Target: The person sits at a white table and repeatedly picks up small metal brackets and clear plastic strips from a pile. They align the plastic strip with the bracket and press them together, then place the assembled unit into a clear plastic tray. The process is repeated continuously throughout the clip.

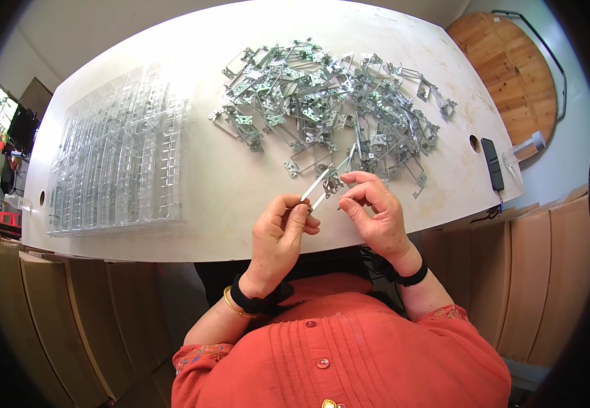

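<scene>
Metal bracket (315, 185) pinched in your left hand (279, 228), above a white table (223, 221), nearer you than the bracket pile (312, 114).
Left of the pile: clear trays (119, 163); right: one round wooden panel (512, 78). One bracket held, long axis slanting away and rightward; your right hand (380, 216) curls beside its far end, grip unclear.

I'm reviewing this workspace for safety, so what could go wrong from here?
The metal bracket might slip, as the left hand pinches it near one end. Its thin strips could nick the bare fingers, with the right hand close to the far end. In the jumbled pile of brackets, pieces overlap, so lifting one may drag others along.
</scene>
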Demonstrator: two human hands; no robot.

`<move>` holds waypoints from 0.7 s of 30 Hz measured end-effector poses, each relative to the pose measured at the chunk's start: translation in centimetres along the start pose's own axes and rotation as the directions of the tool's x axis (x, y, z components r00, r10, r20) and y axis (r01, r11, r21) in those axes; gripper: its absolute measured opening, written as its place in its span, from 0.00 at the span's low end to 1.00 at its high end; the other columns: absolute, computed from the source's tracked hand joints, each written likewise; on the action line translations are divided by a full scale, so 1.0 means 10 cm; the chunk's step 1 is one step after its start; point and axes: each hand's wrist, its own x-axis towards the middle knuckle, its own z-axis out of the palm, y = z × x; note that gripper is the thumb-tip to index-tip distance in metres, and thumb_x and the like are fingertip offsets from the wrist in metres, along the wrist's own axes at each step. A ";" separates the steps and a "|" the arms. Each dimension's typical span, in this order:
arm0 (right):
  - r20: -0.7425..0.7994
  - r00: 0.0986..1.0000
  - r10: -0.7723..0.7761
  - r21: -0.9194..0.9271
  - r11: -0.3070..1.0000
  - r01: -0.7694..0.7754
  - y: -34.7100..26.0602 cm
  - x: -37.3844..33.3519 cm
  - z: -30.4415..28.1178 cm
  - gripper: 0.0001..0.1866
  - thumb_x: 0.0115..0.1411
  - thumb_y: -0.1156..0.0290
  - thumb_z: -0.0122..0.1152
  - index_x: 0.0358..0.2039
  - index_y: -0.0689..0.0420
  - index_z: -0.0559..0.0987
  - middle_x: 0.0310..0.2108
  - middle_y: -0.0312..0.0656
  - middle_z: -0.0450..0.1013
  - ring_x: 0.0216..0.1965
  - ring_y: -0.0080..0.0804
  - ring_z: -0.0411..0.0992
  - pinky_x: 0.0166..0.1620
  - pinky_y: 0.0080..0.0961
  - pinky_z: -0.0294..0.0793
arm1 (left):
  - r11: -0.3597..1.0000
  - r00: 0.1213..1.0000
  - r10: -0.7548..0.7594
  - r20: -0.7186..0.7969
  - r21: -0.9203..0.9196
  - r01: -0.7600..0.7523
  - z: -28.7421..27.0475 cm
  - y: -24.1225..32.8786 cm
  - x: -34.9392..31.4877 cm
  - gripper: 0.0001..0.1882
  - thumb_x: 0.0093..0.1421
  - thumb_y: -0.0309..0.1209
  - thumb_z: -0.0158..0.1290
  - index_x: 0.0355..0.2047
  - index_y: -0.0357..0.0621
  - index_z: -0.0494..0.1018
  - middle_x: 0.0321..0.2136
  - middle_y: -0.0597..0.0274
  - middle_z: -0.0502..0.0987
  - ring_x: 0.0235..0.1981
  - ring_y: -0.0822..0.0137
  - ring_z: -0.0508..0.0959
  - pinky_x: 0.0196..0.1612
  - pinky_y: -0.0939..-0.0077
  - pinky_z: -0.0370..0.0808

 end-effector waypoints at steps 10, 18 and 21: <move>0.091 0.994 0.053 0.027 0.998 -0.056 -0.08 -0.09 0.00 0.03 0.66 0.79 0.69 0.38 0.62 0.82 0.47 0.47 0.81 0.33 0.20 0.75 0.40 0.21 0.76 | 0.961 0.998 -0.049 -0.048 -0.275 0.034 -0.06 0.15 0.02 0.12 0.79 0.31 0.46 0.50 0.32 0.71 0.44 0.54 0.79 0.39 0.63 0.86 0.44 0.67 0.89; 0.021 0.998 0.058 0.118 0.991 -0.060 0.05 -0.09 0.05 0.02 0.67 0.78 0.69 0.38 0.61 0.83 0.45 0.46 0.82 0.37 0.20 0.78 0.42 0.20 0.76 | 0.943 0.994 -0.085 -0.072 -0.329 0.056 -0.17 0.24 0.00 0.12 0.80 0.31 0.45 0.50 0.33 0.72 0.43 0.53 0.79 0.38 0.63 0.86 0.42 0.67 0.89; 0.019 0.984 0.175 0.198 0.964 -0.175 0.04 -0.08 0.05 0.02 0.68 0.77 0.68 0.40 0.61 0.83 0.46 0.46 0.82 0.45 0.20 0.80 0.44 0.19 0.75 | 0.936 0.990 -0.087 -0.112 -0.348 0.043 -0.24 0.21 -0.01 0.12 0.80 0.32 0.46 0.50 0.34 0.72 0.43 0.53 0.79 0.37 0.64 0.86 0.41 0.67 0.89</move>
